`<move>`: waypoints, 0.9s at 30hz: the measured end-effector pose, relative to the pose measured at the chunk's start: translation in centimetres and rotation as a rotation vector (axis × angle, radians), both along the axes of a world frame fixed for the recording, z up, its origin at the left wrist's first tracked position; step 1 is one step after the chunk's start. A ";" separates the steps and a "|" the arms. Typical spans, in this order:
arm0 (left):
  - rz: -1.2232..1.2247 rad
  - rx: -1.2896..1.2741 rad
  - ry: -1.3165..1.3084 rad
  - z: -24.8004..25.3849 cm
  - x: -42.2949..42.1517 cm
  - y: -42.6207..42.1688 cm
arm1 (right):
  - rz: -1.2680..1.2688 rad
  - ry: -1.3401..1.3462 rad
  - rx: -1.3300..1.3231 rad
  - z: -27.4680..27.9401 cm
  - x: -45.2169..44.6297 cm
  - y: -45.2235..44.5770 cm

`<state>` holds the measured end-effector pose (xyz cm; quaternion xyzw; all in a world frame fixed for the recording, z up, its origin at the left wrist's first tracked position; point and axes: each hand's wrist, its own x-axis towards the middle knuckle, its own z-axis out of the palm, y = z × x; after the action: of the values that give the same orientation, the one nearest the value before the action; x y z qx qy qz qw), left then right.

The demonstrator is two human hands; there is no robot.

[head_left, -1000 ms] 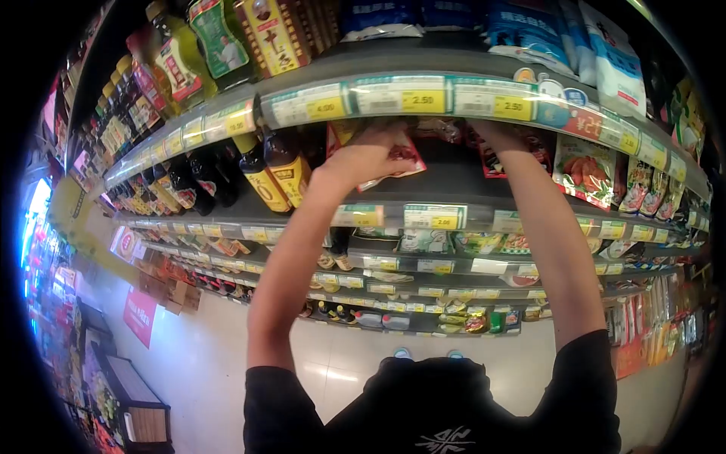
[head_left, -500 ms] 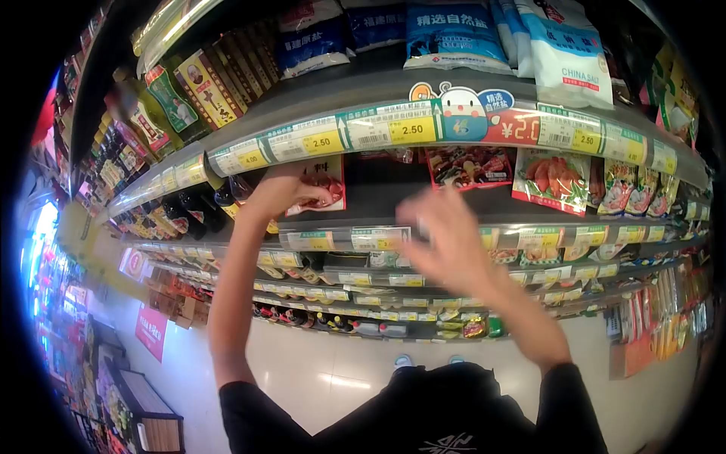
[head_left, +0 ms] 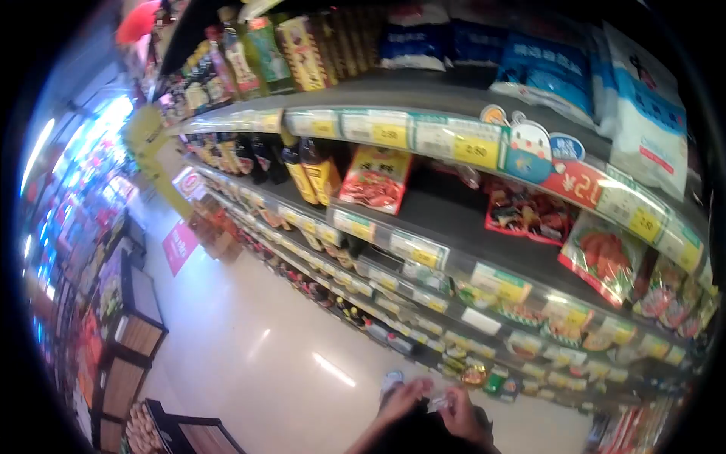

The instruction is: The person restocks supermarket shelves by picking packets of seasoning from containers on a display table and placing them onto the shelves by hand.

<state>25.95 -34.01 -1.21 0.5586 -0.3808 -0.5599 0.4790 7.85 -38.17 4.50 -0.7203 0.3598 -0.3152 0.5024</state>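
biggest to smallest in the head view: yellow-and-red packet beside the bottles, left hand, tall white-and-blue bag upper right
1. White-and-blue bag
2. Yellow-and-red packet
3. Left hand

There are three large front packets (head_left: 376,180), two navy bags (head_left: 412,41) and one mascot (head_left: 529,150).

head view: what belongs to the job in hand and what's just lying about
Likely in the job:
left hand
right hand
small pale thing between them, too blurred to name
yellow and red packet
dark red packet, both near the hands earlier

Just lying about:
bottles
white bag
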 end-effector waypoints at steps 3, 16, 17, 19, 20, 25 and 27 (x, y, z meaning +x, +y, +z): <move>-0.062 0.052 0.141 -1.8 -3.5 3.4 | 0.130 -0.138 0.041 -0.8 -0.3 -1.1; 0.496 0.161 0.682 2.0 -8.6 8.5 | 0.467 -0.067 -0.263 0.0 -0.2 -1.2; 0.528 0.207 0.654 1.7 -8.7 8.9 | 0.488 -0.080 -0.260 -0.7 -0.3 -0.9; 0.574 0.245 0.623 1.0 -8.9 9.6 | 0.529 -0.085 -0.271 -1.4 -0.2 -0.5; 0.577 0.218 0.629 0.6 -9.1 10.2 | 0.551 -0.080 -0.275 -1.7 -0.2 -0.2; 0.594 0.133 0.434 2.2 -11.1 14.1 | 0.703 -0.064 -0.383 1.5 0.0 2.6; 0.729 0.108 0.436 3.1 -12.3 15.8 | 0.798 -0.078 -0.369 1.7 -0.1 4.3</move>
<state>13.61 -18.24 1.93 0.5495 -0.0184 -0.4780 0.6850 7.75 -33.89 6.16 -0.8680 -0.0282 -0.1826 0.4609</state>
